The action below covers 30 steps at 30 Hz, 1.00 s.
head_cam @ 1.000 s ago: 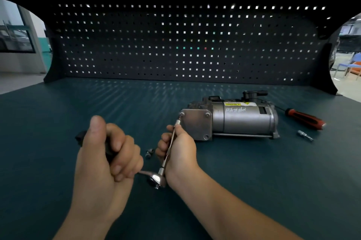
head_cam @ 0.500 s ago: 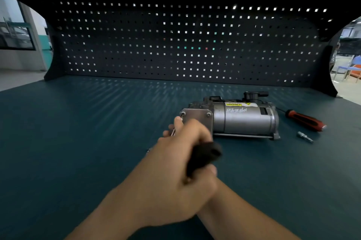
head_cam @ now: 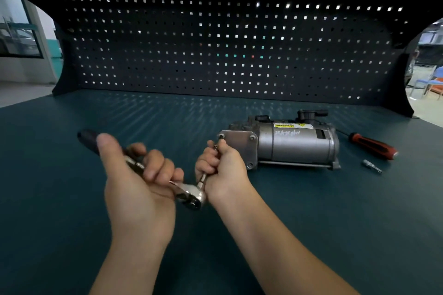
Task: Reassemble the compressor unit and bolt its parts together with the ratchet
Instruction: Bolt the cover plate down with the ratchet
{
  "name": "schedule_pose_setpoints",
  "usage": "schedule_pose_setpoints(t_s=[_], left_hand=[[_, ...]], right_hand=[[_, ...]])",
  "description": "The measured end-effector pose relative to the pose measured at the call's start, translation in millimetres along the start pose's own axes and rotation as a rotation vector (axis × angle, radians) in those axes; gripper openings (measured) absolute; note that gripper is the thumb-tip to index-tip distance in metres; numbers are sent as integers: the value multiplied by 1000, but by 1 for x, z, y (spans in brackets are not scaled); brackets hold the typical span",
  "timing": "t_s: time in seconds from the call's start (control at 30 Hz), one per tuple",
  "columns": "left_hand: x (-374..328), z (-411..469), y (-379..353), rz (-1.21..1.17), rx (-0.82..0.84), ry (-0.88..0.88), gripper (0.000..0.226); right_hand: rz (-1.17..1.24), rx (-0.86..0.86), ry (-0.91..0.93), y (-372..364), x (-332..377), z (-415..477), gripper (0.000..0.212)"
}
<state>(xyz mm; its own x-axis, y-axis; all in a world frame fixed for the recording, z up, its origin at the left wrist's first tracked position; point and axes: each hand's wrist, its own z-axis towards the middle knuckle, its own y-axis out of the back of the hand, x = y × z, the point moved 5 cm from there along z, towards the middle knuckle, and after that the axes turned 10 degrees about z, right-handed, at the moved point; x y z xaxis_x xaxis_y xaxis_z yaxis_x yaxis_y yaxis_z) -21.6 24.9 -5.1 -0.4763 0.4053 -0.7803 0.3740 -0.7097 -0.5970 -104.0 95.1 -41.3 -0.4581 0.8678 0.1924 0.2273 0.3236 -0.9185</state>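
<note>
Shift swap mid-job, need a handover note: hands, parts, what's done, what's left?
Left hand grips the ratchet handle. Right hand grips the extension bar, which points at the top-left bolt of the end plate.
Compressor lies on the bench; screwdriver and loose bit lie to its right.
Done: plate on, bolt heads show at three corners; the fourth is hidden by the hand.
Left: finish this bolt, check the others; tightness can't be judged.
</note>
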Motion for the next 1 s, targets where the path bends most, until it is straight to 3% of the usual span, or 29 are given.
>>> schedule_pose_setpoints(t_s=[0.47, 0.57, 0.67, 0.77, 0.83, 1.0], left_hand=[[-23, 0, 2, 14, 71, -107, 47], [-28, 1, 13, 13, 89, -118, 31], [-25, -3, 29, 139, 128, -165, 15], [-4, -16, 36, 301, 251, -31, 44], [11, -30, 37, 392, 312, 46, 44], [17, -55, 16, 484, 267, -112, 28]], right_hand=[[-418, 16, 60, 1, 11, -6, 19], [-510, -7, 75, 5, 8, -9, 25], [-494, 66, 173, 0, 10, -17, 27], [-469, 165, 281, -10, 17, -30, 25], [-451, 218, 298, -14, 20, -38, 24], [-529, 318, 333, -13, 26, -54, 24]])
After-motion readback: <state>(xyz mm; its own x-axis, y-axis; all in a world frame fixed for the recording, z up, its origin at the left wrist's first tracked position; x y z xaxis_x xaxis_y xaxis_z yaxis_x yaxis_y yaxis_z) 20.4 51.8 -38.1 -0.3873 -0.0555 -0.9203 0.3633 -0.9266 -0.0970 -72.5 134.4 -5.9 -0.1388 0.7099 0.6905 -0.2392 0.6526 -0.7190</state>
